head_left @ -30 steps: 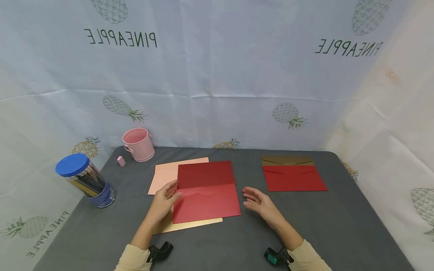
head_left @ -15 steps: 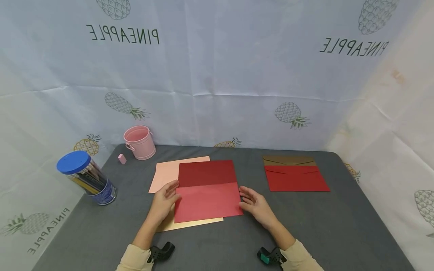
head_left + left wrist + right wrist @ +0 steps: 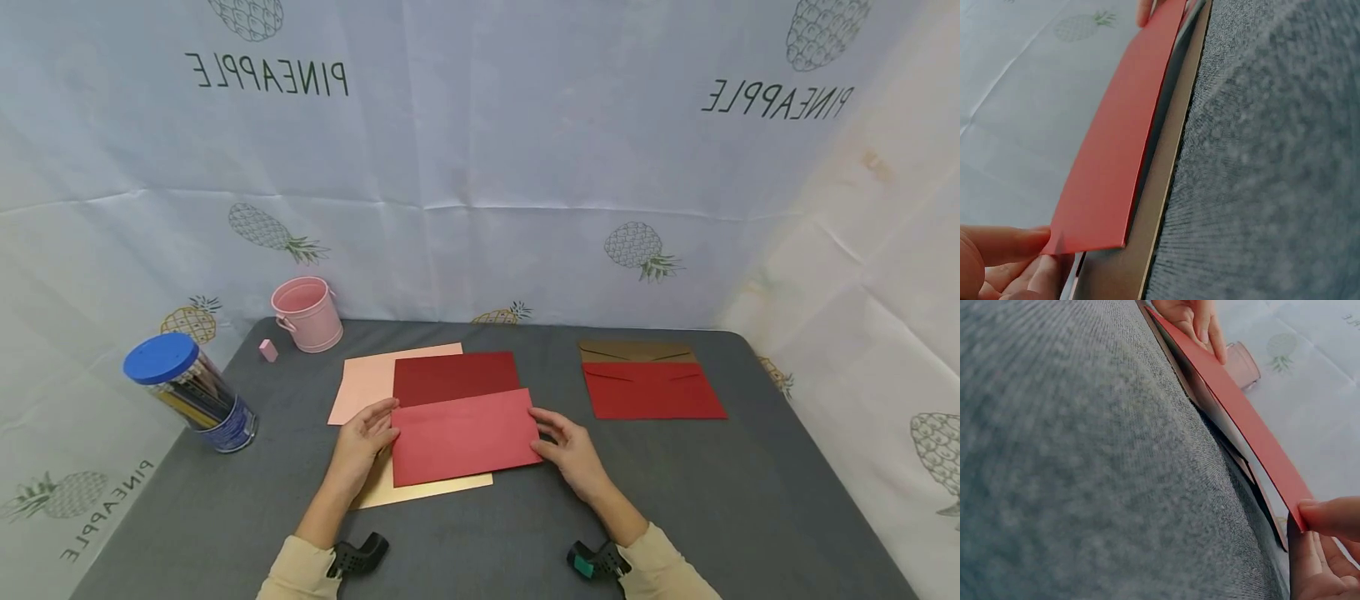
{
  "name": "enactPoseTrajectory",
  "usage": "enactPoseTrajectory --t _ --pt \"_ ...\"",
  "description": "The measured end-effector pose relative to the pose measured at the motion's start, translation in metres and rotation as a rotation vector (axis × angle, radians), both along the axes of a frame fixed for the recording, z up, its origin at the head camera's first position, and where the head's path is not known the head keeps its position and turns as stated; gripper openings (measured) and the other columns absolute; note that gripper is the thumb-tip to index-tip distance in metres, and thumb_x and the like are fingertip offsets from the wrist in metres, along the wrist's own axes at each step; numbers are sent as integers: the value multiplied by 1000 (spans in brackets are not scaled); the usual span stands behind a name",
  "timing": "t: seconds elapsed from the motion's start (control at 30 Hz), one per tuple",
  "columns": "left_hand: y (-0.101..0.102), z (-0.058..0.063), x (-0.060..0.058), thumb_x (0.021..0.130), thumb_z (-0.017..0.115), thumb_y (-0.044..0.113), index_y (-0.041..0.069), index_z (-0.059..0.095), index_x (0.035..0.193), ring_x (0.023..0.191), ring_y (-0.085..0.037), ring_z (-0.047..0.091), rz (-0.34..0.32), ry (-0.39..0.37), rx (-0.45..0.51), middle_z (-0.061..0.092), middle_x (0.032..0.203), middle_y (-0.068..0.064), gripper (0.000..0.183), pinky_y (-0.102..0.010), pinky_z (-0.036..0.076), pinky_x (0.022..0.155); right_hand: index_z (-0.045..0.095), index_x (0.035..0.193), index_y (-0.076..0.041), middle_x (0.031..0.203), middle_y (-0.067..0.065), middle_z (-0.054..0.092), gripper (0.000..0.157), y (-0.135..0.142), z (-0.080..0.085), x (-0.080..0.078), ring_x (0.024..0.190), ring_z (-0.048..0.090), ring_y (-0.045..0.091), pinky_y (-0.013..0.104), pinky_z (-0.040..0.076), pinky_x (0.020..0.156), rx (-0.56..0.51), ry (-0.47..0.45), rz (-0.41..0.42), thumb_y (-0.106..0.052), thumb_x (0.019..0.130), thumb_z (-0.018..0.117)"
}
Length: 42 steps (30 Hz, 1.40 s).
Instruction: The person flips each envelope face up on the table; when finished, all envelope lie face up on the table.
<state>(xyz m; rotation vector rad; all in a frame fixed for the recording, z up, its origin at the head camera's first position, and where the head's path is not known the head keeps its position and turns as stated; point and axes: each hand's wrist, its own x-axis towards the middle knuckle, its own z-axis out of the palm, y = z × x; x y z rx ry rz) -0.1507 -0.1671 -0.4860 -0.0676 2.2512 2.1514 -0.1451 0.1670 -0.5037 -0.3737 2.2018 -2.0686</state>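
A plain bright red envelope (image 3: 467,440) is held between both hands, slightly raised and tilted above the others. My left hand (image 3: 362,443) pinches its left end; in the left wrist view the thumb (image 3: 1013,244) lies on top with fingers beneath. At the opposite end my right hand (image 3: 573,454) pinches its edge, thumb (image 3: 1333,517) above and fingers under it. Behind it lies a dark red envelope (image 3: 453,375), partly covered. A pale pink one (image 3: 367,383) shows at the back left, and a gold one (image 3: 431,492) sticks out in front.
Right of the hands lie a red envelope (image 3: 652,392) and a brown one (image 3: 637,351), overlapped. At the left stand a blue-lidded clear jar (image 3: 198,398) of pencil-like sticks and a pink bucket (image 3: 311,317). A small pink block (image 3: 267,351) is beside the bucket on the grey table (image 3: 750,508).
The right hand has moved left to the bright red envelope's right end and now grips it. That envelope has lifted, shifting slightly right and tilting apart from the dark red one. The left hand barely moved.
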Motion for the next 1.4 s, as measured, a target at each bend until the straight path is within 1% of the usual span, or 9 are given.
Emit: enactPoseTrajectory --t 0.13,0.37,0.47,0.67,0.93,1.1,1.23,1.33,1.4 --pt "0 -1 -2 88 62 -2 -2 44 137 130 -30 45 -45 -10 28 45 141 -21 52 -16 46 94 48 136 1 140 21 46 54 1 3 -1 109 56 6 14 49 84 -37 -73 -64 -5 85 68" --pt "-3 -5 -3 87 66 3 8 36 144 108 -6 61 -129 13 107 47 138 -22 65 -18 51 87 46 136 4 128 11 47 55 1 6 -3 105 53 7 14 50 80 -191 -187 -152 8 84 63" --pt "-3 -4 -2 87 64 2 8 37 144 106 -6 62 -154 15 119 48 136 -24 64 -18 51 87 45 137 4 123 7 47 56 1 7 -3 105 53 8 15 50 79 -228 -217 -163 10 84 62" --pt "-1 -2 0 88 63 0 3 42 140 105 -5 62 -168 -12 126 49 136 -25 57 -19 52 87 43 138 5 124 8 45 57 1 8 -2 104 54 7 15 50 80 -237 -200 -131 7 85 62" --pt "-2 1 1 87 64 -1 0 43 139 103 -4 63 -172 30 131 52 132 -24 57 -19 52 86 42 138 4 122 6 46 56 2 7 -2 98 63 6 18 53 80 -229 -157 -101 4 86 63" --pt "2 4 -2 88 63 0 0 42 139 109 -9 59 -158 43 147 48 136 -22 56 -18 51 88 43 138 2 120 5 48 55 3 17 -2 92 65 6 19 55 75 -241 -125 -109 3 86 63" --pt "15 17 -6 89 60 -2 -1 39 141 131 -23 44 -82 136 47 38 146 -20 56 -21 41 102 46 136 1 121 2 50 54 1 31 -3 93 63 7 19 55 76 -223 -53 -166 0 86 66" --pt "37 33 -5 88 59 -6 -4 40 140 139 -31 32 27 290 -90 32 151 -20 55 -31 32 108 50 134 -1 125 3 51 52 -4 46 -1 95 61 7 18 54 78 -182 45 -244 -1 85 67" --pt "56 46 -1 88 58 -8 -4 41 139 139 -33 31 61 384 -152 32 151 -19 54 -37 30 109 52 132 -1 127 5 53 50 -11 59 2 97 60 5 16 53 78 -141 146 -307 0 84 68"
